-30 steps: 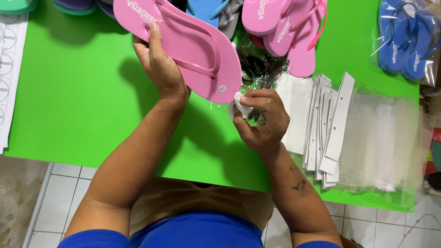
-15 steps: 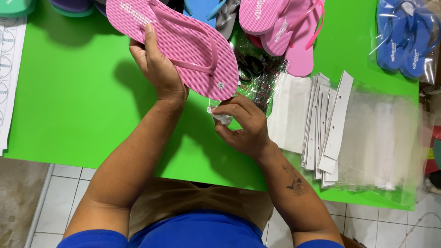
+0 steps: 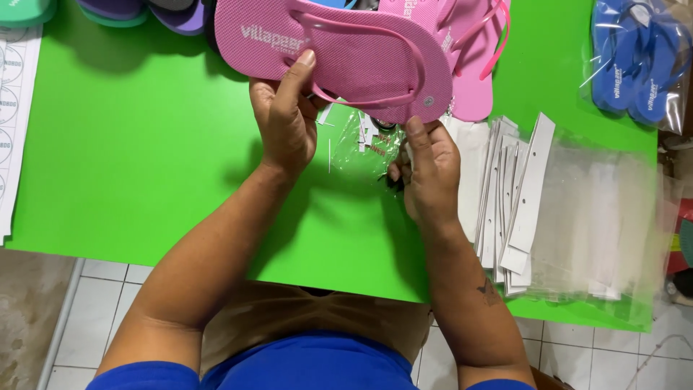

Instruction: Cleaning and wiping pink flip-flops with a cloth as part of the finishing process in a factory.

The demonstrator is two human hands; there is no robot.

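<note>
My left hand [image 3: 285, 119] grips a pink flip-flop [image 3: 339, 54] by its near edge, holding it level above the green table [image 3: 130, 159], strap side up. My right hand [image 3: 429, 170] reaches up under the sandal's heel end, thumb touching its edge near the strap plug. Its fingers are curled; whether a small piece sits in them is hidden. A small clear plastic bag [image 3: 364, 144] with little white pieces lies on the table between both hands.
More pink flip-flops [image 3: 473, 65] lie behind the held one. Blue flip-flops in a clear bag [image 3: 635, 61] sit at the back right. White card strips and clear bags [image 3: 548, 209] are stacked to the right. Purple and green sandals [image 3: 137, 11] line the back left; a printed sheet [image 3: 11, 108] lies far left.
The pink flip-flop has swung from tilted to level and shifted right. My right hand has risen from the small bag to the sandal's heel end.
</note>
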